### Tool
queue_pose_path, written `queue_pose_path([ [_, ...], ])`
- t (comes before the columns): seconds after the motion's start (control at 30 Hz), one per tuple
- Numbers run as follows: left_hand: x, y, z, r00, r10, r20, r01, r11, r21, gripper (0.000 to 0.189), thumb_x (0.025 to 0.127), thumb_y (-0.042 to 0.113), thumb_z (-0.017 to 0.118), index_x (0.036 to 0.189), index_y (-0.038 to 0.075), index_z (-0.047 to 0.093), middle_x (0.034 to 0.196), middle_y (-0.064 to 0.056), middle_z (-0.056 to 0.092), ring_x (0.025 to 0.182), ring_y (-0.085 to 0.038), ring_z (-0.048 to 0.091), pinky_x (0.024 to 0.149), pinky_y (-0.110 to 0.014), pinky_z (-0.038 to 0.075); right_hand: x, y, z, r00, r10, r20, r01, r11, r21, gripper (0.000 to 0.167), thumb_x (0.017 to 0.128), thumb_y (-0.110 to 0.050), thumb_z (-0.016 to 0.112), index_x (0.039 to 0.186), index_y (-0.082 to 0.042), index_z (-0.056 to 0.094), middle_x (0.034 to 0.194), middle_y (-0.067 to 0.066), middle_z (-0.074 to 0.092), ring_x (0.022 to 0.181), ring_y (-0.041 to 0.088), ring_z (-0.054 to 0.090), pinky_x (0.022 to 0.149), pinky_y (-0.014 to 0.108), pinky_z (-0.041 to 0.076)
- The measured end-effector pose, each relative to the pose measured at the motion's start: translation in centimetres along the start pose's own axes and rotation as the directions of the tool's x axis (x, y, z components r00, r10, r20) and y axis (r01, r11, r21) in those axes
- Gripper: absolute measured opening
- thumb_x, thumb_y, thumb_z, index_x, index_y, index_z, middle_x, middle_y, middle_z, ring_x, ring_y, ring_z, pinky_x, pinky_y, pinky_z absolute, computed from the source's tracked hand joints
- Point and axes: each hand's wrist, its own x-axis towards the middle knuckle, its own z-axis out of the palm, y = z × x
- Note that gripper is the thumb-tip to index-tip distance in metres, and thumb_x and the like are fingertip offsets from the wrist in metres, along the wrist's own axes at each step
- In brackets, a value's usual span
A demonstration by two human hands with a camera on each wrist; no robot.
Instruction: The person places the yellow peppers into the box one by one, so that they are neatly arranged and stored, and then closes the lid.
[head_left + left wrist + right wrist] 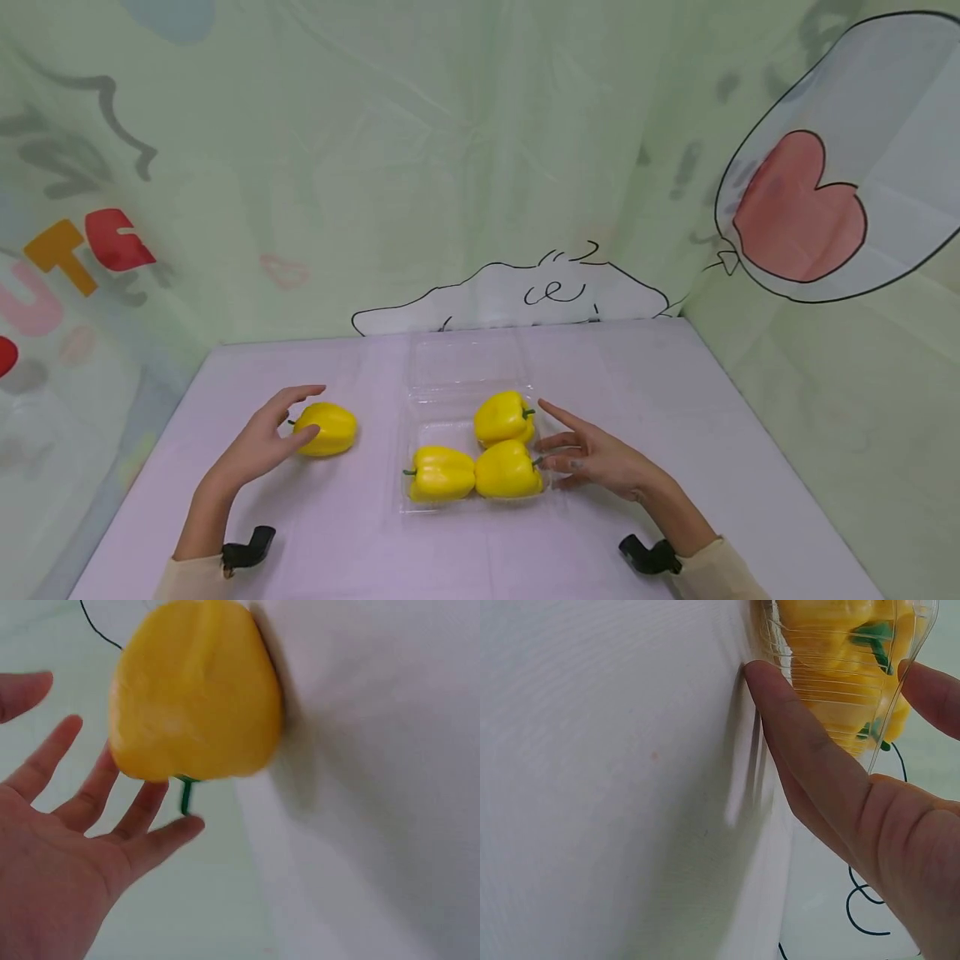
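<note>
A lone yellow bell pepper (pixel 333 429) lies on the table at the left. My left hand (pixel 258 442) is beside it, fingers spread loosely around its stem side; in the left wrist view, one fingertip is right at the end of its green stem (pixel 186 796). To the right stands a clear plastic container (pixel 438 433) with three yellow bell peppers inside: one at the back right (pixel 501 419), one at the front left (pixel 441 475) and one at the front right (pixel 506 471). My right hand (pixel 600 458) is at the container's right wall, its fingers loosely extended, fingertips close to the plastic.
The container's hinged clear lid (pixel 467 367) is folded back toward the rear of the pale table (pixel 637 375). A printed cloth backdrop (pixel 450 167) rises behind the table and along both sides. A black wrist mount (pixel 249 547) sticks out from the left sleeve.
</note>
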Motion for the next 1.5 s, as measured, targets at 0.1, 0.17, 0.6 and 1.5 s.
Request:
queue_pose_path([
  [0.1,-0.2,-1.1,-0.2,0.999,-0.038,0.034,0.039,0.998,-0.050,0.058,0.102,0.017,0.069,0.155,0.004,0.048,0.160,-0.022,0.048,0.142,-0.048,0.044,0.114,-0.074,0.041,0.0,0.0,0.0,1.000,-0.001,0.002,0.001,1.000,0.002,0.101,0.098,-0.021,0.076,0.172,-0.023,0.008,0.153,0.035,0.051,0.121,0.031,0.070,0.095,0.050,0.064],
  [0.17,-0.3,-1.5,-0.3,0.997,-0.063,0.051,0.065,0.996,-0.055,0.059,0.103,0.019,0.068,0.156,0.004,0.048,0.161,-0.022,0.048,0.140,-0.045,0.047,0.112,-0.070,0.046,-0.1,-0.1,0.1,1.000,-0.001,0.001,0.001,1.000,-0.001,0.101,0.098,-0.021,0.076,0.172,-0.023,0.008,0.153,0.035,0.051,0.122,0.031,0.070,0.095,0.050,0.064],
  [0.6,-0.1,-2.9,0.0,0.987,-0.132,0.092,0.139,0.988,-0.067,0.061,0.102,0.021,0.069,0.158,0.008,0.048,0.163,-0.021,0.048,0.139,-0.044,0.050,0.113,-0.071,0.043,-0.1,-0.2,0.1,1.000,-0.001,0.000,0.001,1.000,0.002,0.102,0.098,-0.019,0.076,0.172,-0.022,0.008,0.153,0.036,0.050,0.121,0.032,0.070,0.095,0.051,0.064],
  [1.5,-0.3,-2.9,0.7,0.984,-0.168,0.052,0.172,0.981,-0.086,0.058,0.100,0.020,0.071,0.155,0.014,0.052,0.159,-0.018,0.053,0.139,-0.042,0.052,0.113,-0.066,0.046,0.0,0.0,0.0,1.000,-0.002,0.000,0.002,1.000,0.001,0.101,0.098,-0.019,0.076,0.172,-0.023,0.007,0.152,0.035,0.052,0.120,0.032,0.070,0.095,0.050,0.064],
])
